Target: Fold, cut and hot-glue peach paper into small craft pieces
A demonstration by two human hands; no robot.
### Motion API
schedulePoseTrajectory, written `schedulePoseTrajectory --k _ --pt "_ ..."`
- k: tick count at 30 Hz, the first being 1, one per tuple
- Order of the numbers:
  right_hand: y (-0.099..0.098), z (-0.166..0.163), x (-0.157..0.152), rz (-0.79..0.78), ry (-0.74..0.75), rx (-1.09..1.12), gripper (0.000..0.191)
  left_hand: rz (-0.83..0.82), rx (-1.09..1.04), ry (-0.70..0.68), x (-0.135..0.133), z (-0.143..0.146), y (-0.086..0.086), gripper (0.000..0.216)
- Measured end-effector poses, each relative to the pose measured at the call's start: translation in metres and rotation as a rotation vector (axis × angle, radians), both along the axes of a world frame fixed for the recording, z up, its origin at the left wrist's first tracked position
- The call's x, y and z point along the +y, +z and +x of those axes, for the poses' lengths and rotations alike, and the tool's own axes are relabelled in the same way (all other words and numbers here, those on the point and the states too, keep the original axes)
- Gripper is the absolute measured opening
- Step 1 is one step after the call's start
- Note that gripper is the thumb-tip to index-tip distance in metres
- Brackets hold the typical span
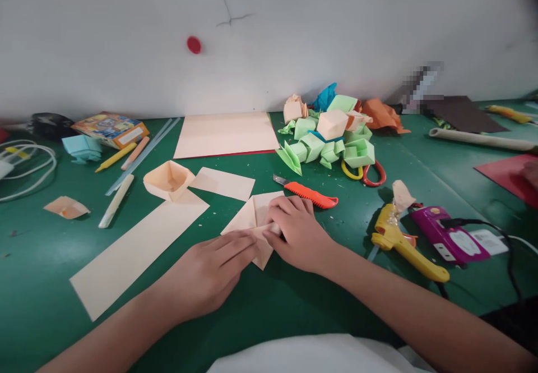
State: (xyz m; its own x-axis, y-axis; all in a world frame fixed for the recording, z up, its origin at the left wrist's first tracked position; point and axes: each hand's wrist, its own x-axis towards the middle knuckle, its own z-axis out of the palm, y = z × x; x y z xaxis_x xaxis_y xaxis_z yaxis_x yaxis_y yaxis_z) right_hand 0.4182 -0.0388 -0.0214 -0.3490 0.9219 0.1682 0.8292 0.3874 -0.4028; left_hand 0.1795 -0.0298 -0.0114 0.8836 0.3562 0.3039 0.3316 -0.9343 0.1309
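A partly folded sheet of peach paper (246,216) lies on the green table in front of me, with creased flaps and a pointed corner toward me. My left hand (218,266) presses its fingers together along the paper's lower left edge, its thumb mostly hidden. Thumb and curled fingers of my right hand (300,230) grip the right side of the same paper. Just beyond the right hand lies an orange box cutter (311,193), blade out. A small peach paper box (168,179), a long peach strip (138,255) and a short peach piece (225,183) lie to the left.
Folded green and peach paper pieces (332,132) pile up at the back, by scissors (374,173). A yellow glue gun (403,244) and purple device (449,235) with cables sit right. Glue sticks (145,154) lie left. Another person's hand (532,174) touches red paper (508,174).
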Motion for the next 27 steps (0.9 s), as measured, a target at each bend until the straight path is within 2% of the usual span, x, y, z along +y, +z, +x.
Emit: schedulePoseTrajectory --k 8,27 --pt "0.0001 -0.0018 -0.0004 0.011 -0.018 0.001 0.006 -0.010 0.020 -0.132 0.0001 0.0026 0.0034 0.042" --pt "-0.0037 0.0001 0.0017 0.011 -0.010 -0.003 0.007 -0.112 0.085 -0.150 0.0015 -0.0001 0.0098 0.044"
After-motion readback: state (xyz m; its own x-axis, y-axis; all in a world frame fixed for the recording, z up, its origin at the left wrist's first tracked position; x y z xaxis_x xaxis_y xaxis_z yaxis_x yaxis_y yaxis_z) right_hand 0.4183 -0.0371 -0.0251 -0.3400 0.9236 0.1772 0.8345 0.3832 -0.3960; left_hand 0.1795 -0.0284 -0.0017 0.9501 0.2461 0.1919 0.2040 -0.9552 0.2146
